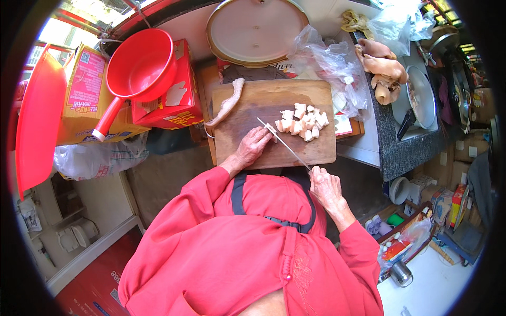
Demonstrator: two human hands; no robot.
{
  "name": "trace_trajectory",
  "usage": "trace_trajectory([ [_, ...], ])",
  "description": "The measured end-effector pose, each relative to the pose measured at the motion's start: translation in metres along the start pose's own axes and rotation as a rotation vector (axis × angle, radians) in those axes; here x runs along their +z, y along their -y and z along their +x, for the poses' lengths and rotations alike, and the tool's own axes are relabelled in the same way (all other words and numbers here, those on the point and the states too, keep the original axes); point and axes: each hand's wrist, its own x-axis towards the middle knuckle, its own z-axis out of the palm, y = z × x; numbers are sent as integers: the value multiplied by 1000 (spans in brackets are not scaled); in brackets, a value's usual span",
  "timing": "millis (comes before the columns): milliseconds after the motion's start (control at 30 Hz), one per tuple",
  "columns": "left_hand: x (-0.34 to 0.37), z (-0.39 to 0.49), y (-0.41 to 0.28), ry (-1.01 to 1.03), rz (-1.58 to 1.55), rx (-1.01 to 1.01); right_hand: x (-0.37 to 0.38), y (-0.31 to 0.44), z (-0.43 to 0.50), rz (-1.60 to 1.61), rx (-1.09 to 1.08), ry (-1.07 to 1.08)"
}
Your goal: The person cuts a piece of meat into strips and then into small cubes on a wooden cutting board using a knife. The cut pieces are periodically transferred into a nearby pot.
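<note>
My right hand (325,185) grips the handle of a kitchen knife (290,149), whose blade points up and left across a wooden cutting board (237,138). The fingers of my left hand (255,145) press a small piece of pale meat (270,128) against the board, right beside the blade. Just right of the blade lies a heap of cut pale meat chunks (302,124). A long uncut strip of meat (229,103) rests at the board's upper left. The underside of my left hand is hidden.
A red plastic dipper (138,65) sits on boxes at the left. Behind the board are a large round lid (257,31) and plastic bags (336,67). At the right, large pieces of meat (381,67) lie on a stone counter edge near a metal basin (421,96).
</note>
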Motion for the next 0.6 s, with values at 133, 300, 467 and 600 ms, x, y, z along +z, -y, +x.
trace_trajectory([
  [133,3,1,-1,-11,-22,-43,-4,-3,7,4,-28,67],
  [300,-1,3,-2,1,-74,-70,-25,2,17,-56,-47,158],
  [467,0,5,-1,25,-91,-82,-33,16,22,-63,-5,280],
  [600,3,1,2,36,-90,-100,-26,17,33,-19,-191,56],
])
